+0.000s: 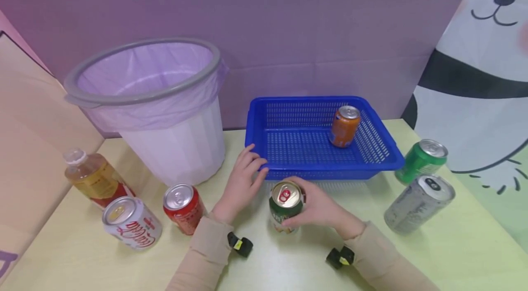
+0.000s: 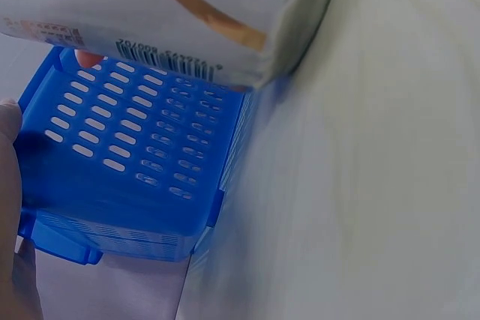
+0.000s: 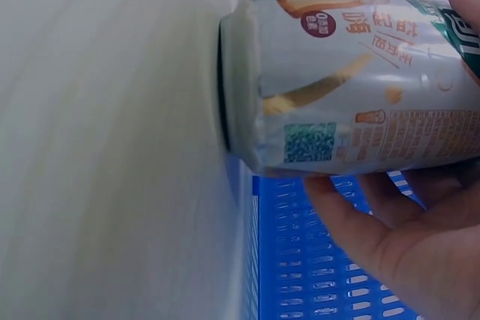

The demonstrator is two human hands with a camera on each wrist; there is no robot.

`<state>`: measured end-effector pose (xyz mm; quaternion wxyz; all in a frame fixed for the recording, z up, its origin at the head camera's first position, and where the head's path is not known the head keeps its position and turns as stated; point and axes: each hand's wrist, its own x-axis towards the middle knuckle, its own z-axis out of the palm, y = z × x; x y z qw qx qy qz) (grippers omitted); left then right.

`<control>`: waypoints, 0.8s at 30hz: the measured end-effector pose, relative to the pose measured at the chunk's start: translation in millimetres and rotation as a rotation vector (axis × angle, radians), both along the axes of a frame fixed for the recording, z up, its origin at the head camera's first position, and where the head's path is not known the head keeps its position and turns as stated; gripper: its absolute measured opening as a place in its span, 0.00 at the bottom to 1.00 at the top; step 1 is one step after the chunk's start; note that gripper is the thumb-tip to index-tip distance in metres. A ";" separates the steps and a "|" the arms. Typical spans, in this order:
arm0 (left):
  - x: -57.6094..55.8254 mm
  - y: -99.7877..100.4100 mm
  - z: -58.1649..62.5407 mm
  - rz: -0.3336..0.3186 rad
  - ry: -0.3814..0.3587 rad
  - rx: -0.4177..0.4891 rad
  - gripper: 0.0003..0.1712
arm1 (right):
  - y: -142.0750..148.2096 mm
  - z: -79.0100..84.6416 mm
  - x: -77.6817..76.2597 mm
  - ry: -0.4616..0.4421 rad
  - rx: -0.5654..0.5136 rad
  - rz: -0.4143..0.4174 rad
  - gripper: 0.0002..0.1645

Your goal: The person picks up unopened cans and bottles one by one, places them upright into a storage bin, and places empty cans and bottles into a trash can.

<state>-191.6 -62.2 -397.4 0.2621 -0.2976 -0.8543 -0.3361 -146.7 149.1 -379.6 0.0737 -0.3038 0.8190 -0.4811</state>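
My right hand (image 1: 319, 206) grips a green and white drink can (image 1: 285, 208) from its right side, in front of the blue basket (image 1: 321, 172). The can is upright, with a gold lid and red tab. In the right wrist view its white lower half (image 3: 337, 88) shows, the base at or just above the table; I cannot tell which. Fingers (image 3: 352, 222) curl along its side. My left hand (image 1: 240, 185) is at the basket's near left corner, fingers loosely extended at the rim and holding nothing. Inside the basket, at the right, stands an orange can (image 1: 344, 128).
A lined white bin (image 1: 177, 149) stands back left. Left on the table are a tea-coloured bottle (image 1: 99, 178), a white Coca-Cola can (image 1: 134, 227) and a red can (image 1: 184, 211). A green can (image 1: 420, 162) and a silver can (image 1: 416, 206) lean at the right.
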 end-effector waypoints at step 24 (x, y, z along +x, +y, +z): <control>-0.5 -0.1 -0.5 0.004 0.007 -0.002 0.09 | 4.9 6.3 -1.0 0.034 -0.040 -0.009 0.45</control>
